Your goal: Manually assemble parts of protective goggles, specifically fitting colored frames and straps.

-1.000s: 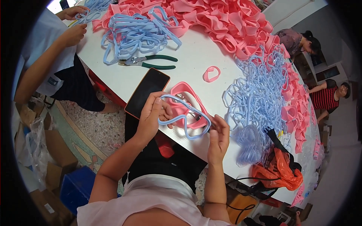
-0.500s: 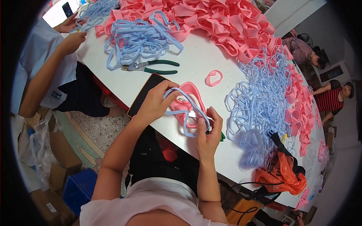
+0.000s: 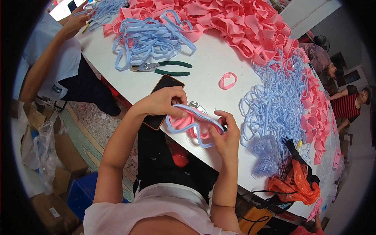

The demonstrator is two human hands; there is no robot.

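Note:
My left hand [image 3: 166, 102] pinches the left end of a light-blue, goggle-shaped soft frame [image 3: 201, 145] with a nose notch in its lower edge. A pink soft piece [image 3: 183, 123] sits against the frame, partly within its outline. At the other end, my right hand [image 3: 228, 135] has its thumb pressed on the frame, fingers curled behind. Both hold it just above the table's near edge. Behind the frame shows part of a metal tool [image 3: 194, 105]; the rest is hidden. A dark phone [image 3: 167, 83] lies partly under my left hand.
Green-handled pliers [image 3: 164, 67] and a pink loop [image 3: 228, 80] lie on the white table [image 3: 211, 58]. Blue frames [image 3: 150, 39] are heaped beyond, with pink pieces [image 3: 243, 23] behind. Tangled blue strips [image 3: 274, 98] and an orange bag [image 3: 293, 184] are at right. A co-worker's arm [image 3: 47, 58] is at left.
The pink piece, on the table behind the frame before, is now up against the blue frame between my hands. Both hands have shifted slightly and turned the frame more level.

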